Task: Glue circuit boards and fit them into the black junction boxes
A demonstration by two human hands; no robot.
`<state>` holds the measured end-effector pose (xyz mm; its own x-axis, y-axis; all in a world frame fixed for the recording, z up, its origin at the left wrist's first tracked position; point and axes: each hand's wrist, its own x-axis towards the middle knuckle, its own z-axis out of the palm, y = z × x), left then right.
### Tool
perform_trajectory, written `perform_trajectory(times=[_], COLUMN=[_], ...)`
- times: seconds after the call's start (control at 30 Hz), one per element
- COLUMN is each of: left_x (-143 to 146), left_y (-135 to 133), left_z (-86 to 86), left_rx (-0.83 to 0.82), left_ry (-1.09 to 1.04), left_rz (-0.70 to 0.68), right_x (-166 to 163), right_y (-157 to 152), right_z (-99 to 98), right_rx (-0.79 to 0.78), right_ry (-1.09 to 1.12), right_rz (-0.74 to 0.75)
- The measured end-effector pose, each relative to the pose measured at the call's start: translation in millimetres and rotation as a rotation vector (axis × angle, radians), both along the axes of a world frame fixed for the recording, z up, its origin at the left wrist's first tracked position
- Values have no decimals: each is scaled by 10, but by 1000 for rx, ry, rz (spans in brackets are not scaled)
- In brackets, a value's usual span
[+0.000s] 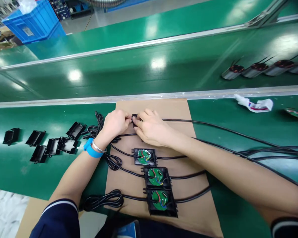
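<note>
At the far part of the brown cardboard sheet [129,178], both hands meet over a small black plastic box [134,116], mostly covered by the fingers. My left hand [117,123] pinches at the left end of this box, where a cable would enter; the exact grip is hidden. My right hand [151,128] lies over the box with its fingers closed on it. A black cable [178,120] runs off to the right from there. Nearer to me, black boxes with green circuit boards [144,156] and coloured wires form a column, cables leaving both sides.
Several black box shells [52,146] lie at left on the green table. Coiled black cables [104,201] sit along the cardboard's left edge. Metal motor parts [233,72] stand beyond the rail; a white crumpled wrapper [254,103] lies right. A blue crate [34,23] is far left.
</note>
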<state>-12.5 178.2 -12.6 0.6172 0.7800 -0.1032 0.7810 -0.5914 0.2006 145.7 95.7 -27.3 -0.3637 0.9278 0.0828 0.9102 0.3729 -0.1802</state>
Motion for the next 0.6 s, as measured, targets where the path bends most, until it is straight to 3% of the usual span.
perform_trajectory(times=[0.17,0.33,0.47,0.53,0.6], left_x=[73,-9,-486,-795,-1047], left_y=[0,-43,-393,-682,-978], left_z=[-44,71,327,384,353], left_rx=[20,50,69,-69,-158], left_ry=[55,57,-66,-83,9], left_rz=[-2,-119,-396,-531,-572], right_x=[-66,127,532,721,836], right_y=[99,46,-611,-1083,-1501], right_z=[50,11,31,9,-67], right_rx=[-27,-50,20,-54,-98], right_ry=[-113,41,272,292,231], right_rz=[49,7,101,134,120])
